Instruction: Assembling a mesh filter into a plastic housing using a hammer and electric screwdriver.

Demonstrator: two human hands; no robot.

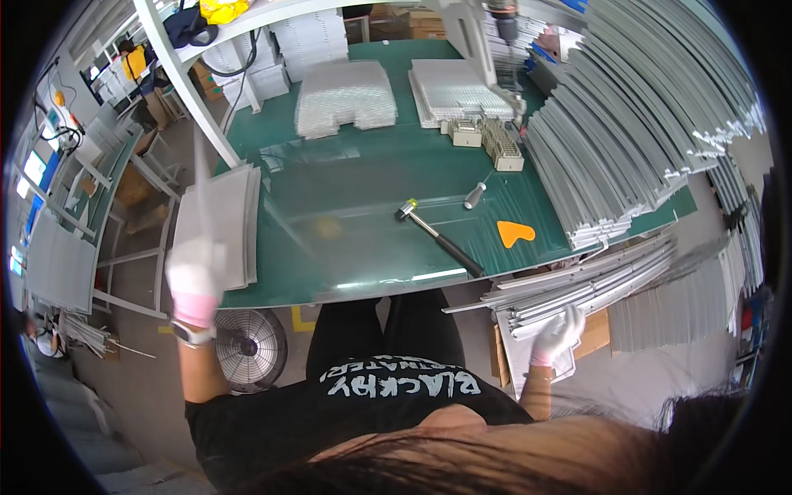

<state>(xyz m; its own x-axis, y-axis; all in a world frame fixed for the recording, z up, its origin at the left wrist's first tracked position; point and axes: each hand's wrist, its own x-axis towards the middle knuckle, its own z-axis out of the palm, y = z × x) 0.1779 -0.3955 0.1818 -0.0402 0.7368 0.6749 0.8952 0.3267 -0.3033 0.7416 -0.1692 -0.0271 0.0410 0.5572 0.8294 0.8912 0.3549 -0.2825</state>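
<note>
Head view: right hand point(558, 337) is being held at metal strips point(594, 287).
Left hand point(195, 276) is being blurred, both grips unclear; strips could be spilled by snagging.

A round wire-grilled fan point(249, 351) stands on the grey floor point(157, 396), yellow tape point(304, 322) near it. At upper left, a white shelf point(289, 15) carries a yellow bundle point(223, 10) and something dark point(185, 28), possibly a bag. A co-worker point(136, 64) in yellow stands farther back, and cardboard boxes point(425, 23) sit at top centre.
</note>
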